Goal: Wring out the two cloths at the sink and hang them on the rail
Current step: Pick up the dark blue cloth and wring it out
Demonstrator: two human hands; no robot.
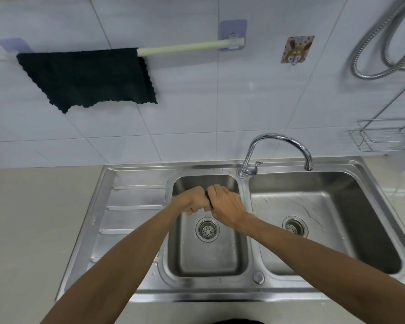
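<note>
We see the rail point(180, 47) bare along its right half, from the edge of the hung cloth point(87, 76) to the right bracket point(233, 36); the cloth covers the left half. The wall between sink point(136, 176) and rail is open tile, so the way up is free. The faucet point(278, 146) arches just right of the small basin, and a hook point(296, 51), a hose point(384, 43) and a wire rack point(384, 136) crowd the right wall. The counter point(38, 218) to the left is open. Both hands point(211, 201) sit together above the small basin.
</note>
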